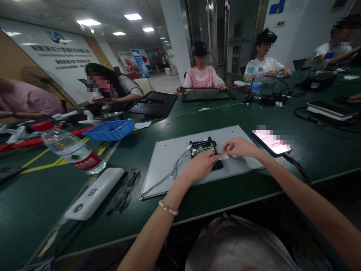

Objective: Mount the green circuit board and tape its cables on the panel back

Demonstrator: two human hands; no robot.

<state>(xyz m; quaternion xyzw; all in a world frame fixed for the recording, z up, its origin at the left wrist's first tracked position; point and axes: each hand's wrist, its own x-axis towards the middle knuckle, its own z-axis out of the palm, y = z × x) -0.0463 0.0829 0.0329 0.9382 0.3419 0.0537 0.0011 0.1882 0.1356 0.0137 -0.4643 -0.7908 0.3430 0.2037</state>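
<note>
A flat grey metal panel lies on the table in front of me. On it sits a green circuit board in a black bracket, with thin grey cables running off to the left. My left hand reaches over the board, fingers stretched out, its fingertips at a small white strip that looks like tape or paper. Just to the right, my right hand is closed in a pinch above the panel, close to the strip. Whatever lies between its fingertips is too small to make out.
Right of the panel lies a lit phone on a cable. On the left are a white power bank, glasses, a tilted water bottle and a blue tray. Across the table, a person holds a black frame.
</note>
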